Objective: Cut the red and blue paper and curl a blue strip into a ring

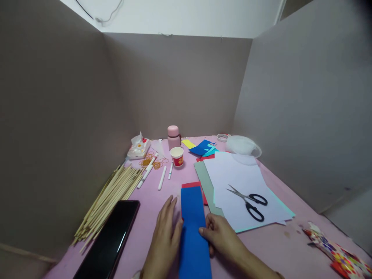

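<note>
A long blue paper strip lies lengthwise in front of me, with a red paper piece showing beneath its far end. My right hand is closed on the strip's right edge, thumb on top and the other fingers curled at the side and partly hidden. Along the left edge rests my left hand, its fingers stretched out and its thumb touching the strip's side. To the right, black-handled scissors lie slightly spread on a stack of white paper.
Left of my hands are a black phone and a bundle of wooden sticks. Farther back stand a paper cup and a pink bottle, near white markers, rubber bands and a tissue pack. Grey partitions enclose the table.
</note>
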The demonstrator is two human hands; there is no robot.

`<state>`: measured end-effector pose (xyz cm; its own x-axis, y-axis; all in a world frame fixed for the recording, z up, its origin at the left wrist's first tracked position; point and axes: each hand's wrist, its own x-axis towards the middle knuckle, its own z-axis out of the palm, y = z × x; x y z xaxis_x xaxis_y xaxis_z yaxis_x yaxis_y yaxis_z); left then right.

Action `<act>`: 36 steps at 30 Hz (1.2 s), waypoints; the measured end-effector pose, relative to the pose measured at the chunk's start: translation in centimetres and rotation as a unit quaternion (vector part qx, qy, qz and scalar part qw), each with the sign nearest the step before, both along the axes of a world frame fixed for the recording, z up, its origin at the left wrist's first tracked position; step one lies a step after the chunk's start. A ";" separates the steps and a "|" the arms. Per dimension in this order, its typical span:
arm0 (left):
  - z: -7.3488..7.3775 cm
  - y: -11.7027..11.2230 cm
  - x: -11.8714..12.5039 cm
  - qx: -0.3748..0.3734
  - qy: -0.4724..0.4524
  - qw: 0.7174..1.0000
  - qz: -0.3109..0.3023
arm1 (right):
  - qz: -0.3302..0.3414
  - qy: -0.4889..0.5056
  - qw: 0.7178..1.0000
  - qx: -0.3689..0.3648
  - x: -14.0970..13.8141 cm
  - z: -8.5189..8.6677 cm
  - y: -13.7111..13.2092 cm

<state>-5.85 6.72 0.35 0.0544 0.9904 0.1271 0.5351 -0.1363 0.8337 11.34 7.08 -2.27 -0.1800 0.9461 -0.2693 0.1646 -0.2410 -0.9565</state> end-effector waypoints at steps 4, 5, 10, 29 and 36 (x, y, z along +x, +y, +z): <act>1.5 4.1 0.0 0.052 0.122 0.986 -0.106 | 0.009 -0.058 0.998 0.004 -0.4 0.2 0.0; 1.9 5.3 0.2 0.058 0.150 0.979 -0.122 | 0.011 -0.077 0.997 0.006 -0.5 0.3 0.0; 2.1 8.7 0.6 0.047 0.268 0.944 -0.185 | 0.004 -0.219 0.975 0.046 -0.5 1.0 0.1; 3.9 9.9 2.3 -0.056 0.359 0.916 -0.170 | 0.056 -0.472 0.869 0.139 -1.0 3.3 -1.1; 4.2 7.1 0.0 -0.040 0.197 0.964 -0.175 | -0.004 -0.329 0.928 0.173 0.7 3.4 -1.7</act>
